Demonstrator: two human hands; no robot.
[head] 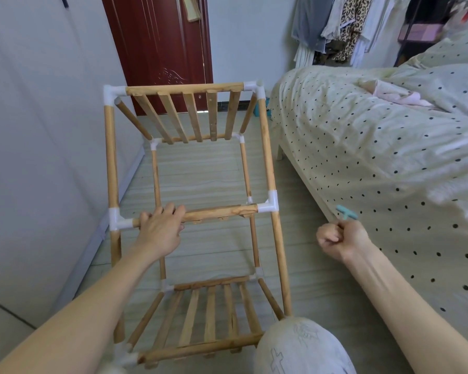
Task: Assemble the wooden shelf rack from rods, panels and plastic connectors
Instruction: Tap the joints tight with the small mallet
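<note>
Wooden shelf rack (195, 211) of pale round rods joined by white plastic corner connectors stands tilted on the striped light floor (200, 171), between a white wall on its left and a bed on its right. A slatted wooden panel (189, 117) fills its far level and another slatted panel (208, 317) fills the near one; the middle level has only its front crossbar rod (222, 213) in view, with small blocks showing under it. The left hand (161, 228) lies over the left end of that crossbar, fingers curled over the top of the rod and gripping it. The right hand (341, 238) is off the rack, beside the bed edge, fingers closed and pinching a small teal T-shaped plastic piece (345, 213) that sticks up above the knuckles. The bed (376, 157) wears a cream cover with dark dots. A dark red door (157, 49) stands behind the rack, and clothes (343, 25) hang at the upper right. A knee in grey fabric (300, 346) sits against the rack's near right corner.
</note>
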